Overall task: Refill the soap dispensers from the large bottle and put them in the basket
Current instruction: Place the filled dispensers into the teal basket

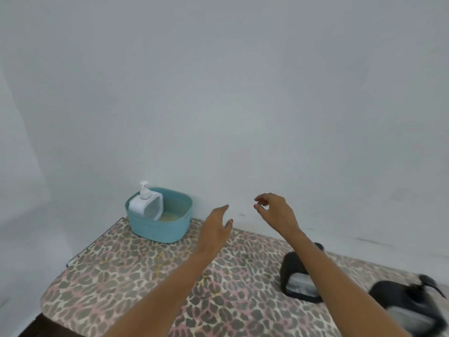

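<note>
A teal plastic basket (170,229) stands at the far left of the leopard-print table (126,283), against the wall. Inside it leans a white soap dispenser (145,206) with a pump head. My left hand (215,229) hovers just right of the basket, fingers straight and holding nothing. My right hand (275,211) floats further right above the table's back edge, fingers loosely curled and empty. Two black dispensers lie on the right: one (300,283) under my right forearm, another (410,305) blurred at the right edge. No large bottle is in view.
A pale bare wall (243,93) rises right behind the table. The table's left edge has a thin metal rim (94,242). Dark floor (41,329) shows at the lower left corner.
</note>
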Tool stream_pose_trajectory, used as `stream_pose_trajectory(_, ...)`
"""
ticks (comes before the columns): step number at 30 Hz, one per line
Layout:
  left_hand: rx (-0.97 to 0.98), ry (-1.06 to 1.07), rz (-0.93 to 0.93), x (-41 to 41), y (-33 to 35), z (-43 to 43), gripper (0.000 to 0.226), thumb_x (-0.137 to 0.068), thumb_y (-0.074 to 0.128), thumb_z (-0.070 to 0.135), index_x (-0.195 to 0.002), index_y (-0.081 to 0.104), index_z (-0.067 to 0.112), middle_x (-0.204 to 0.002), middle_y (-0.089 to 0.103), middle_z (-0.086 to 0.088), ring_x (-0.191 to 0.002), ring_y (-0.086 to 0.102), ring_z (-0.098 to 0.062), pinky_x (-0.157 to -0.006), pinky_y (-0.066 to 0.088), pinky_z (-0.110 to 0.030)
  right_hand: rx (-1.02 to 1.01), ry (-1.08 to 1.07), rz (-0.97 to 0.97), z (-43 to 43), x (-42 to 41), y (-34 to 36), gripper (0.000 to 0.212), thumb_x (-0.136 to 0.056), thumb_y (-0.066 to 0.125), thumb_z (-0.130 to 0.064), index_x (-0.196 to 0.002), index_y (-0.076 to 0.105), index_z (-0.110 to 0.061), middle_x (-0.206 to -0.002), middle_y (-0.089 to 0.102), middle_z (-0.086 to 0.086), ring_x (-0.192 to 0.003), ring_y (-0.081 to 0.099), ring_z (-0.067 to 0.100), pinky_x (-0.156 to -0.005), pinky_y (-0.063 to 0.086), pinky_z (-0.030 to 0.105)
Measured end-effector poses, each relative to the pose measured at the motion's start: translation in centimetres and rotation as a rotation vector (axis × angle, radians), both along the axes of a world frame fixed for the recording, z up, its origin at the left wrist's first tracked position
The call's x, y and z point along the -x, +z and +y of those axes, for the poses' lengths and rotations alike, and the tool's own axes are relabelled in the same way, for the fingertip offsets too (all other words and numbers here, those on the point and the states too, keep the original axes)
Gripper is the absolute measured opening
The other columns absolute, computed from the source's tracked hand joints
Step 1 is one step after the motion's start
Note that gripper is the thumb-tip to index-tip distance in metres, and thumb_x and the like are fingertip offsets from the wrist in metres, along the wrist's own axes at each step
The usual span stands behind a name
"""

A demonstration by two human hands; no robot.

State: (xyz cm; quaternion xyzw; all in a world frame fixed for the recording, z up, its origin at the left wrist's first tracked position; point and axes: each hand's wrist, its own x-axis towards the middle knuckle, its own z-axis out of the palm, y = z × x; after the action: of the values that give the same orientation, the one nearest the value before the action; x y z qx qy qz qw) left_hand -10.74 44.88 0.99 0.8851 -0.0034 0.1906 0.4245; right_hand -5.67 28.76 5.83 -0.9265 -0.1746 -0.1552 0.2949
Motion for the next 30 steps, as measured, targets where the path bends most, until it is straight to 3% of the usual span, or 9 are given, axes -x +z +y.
stream_pose_trajectory(3,0.0,-0.1,0.033,0.4,-0.9,-3.6,0.041,-0.094,0.048,0.019,-0.134,0.041,0.015,-0.14,0.043,-0.004,-0.129,0.039,-0.016,-0.102,0.026,-0.019,-0.066,-0.09,0.025,-4.7,1.3,-0.1,0.019,-0.089,0.057,-0.021,-0.105,0.065,-0.014,-0.098,0.067,0.0,-0.091,0.059,0.013,-0.072,0.041,0.023)
stream_pose_trajectory(9,0.045,-0.282,0.196,1.3,-2.7,-9.9,0.045,-0.093,0.049,0.034,-0.135,0.041,0.02,-0.141,0.042,-0.001,-0.13,0.038,-0.015,-0.106,0.03,-0.027,-0.2,-0.232,0.09,-12.0,3.5,-1.0,0.017,-0.089,0.055,-0.012,-0.101,0.066,-0.012,-0.097,0.066,0.003,-0.087,0.059,0.014,-0.081,0.048,0.029)
stream_pose_trajectory(12,0.036,-0.35,0.252,1.5,-3.4,-11.7,0.054,-0.089,0.055,0.039,-0.137,0.038,0.019,-0.143,0.04,-0.002,-0.132,0.036,-0.017,-0.11,0.031,-0.034,-0.226,-0.287,0.163,-14.5,4.3,-2.2,0.031,-0.085,0.044,0.006,-0.104,0.064,-0.008,-0.101,0.066,0.008,-0.088,0.058,0.017,-0.074,0.045,0.022)
stream_pose_trajectory(15,0.003,-0.426,0.286,1.5,-4.2,-12.6,0.061,-0.085,0.063,0.033,-0.137,0.036,0.017,-0.143,0.039,-0.001,-0.131,0.036,-0.017,-0.105,0.031,-0.026,-0.162,-0.249,0.308,-16.1,5.3,-3.9,0.047,-0.079,0.038,0.017,-0.117,0.057,-0.003,-0.113,0.061,0.015,-0.092,0.054,0.018,-0.068,0.044,0.02)
stream_pose_trajectory(17,-0.029,-0.455,0.272,1.4,-4.8,-12.8,0.058,-0.083,0.065,0.027,-0.134,0.04,0.017,-0.137,0.044,-0.003,-0.127,0.04,-0.017,-0.096,0.03,-0.019,-0.067,-0.165,0.407,-16.6,5.9,-5.2,0.05,-0.081,0.045,0.013,-0.128,0.048,-0.003,-0.125,0.054,0.015,-0.106,0.053,0.022,-0.08,0.044,0.025)
stream_pose_trajectory(20,-0.039,-0.454,0.248,1.1,-5.6,-12.8,0.054,-0.083,0.065,0.022,-0.132,0.041,0.017,-0.133,0.045,-0.003,-0.122,0.042,-0.016,-0.094,0.032,-0.02,0.01,-0.057,0.502,-16.8,6.3,-7.0,0.06,-0.079,0.063,0.002,-0.134,0.04,-0.003,-0.134,0.043,0.015,-0.121,0.046,0.026,-0.09,0.038,0.022)
stream_pose_trajectory(27,-0.006,-0.431,0.226,0.4,-6.5,-13.0,0.053,-0.083,0.066,0.017,-0.13,0.041,0.018,-0.132,0.048,-0.003,-0.122,0.044,-0.018,-0.097,0.037,-0.028,-0.073,-0.101,0.436,-16.2,5.9,-9.0,0.064,-0.074,0.074,-0.005,-0.13,0.043,-0.009,-0.13,0.045,0.011,-0.116,0.048,0.023,-0.088,0.041,0.024)
stream_pose_trajectory(30,-0.007,-0.417,0.21,0.2,-6.6,-13.2,0.053,-0.083,0.066,0.014,-0.131,0.042,0.016,-0.132,0.049,-0.005,-0.122,0.045,-0.02,-0.095,0.036,-0.024,-0.062,-0.112,0.414,-16.1,5.8,-9.4,0.063,-0.073,0.074,-0.005,-0.129,0.046,-0.008,-0.126,0.048,0.012,-0.113,0.05,0.025,-0.094,0.045,0.031)
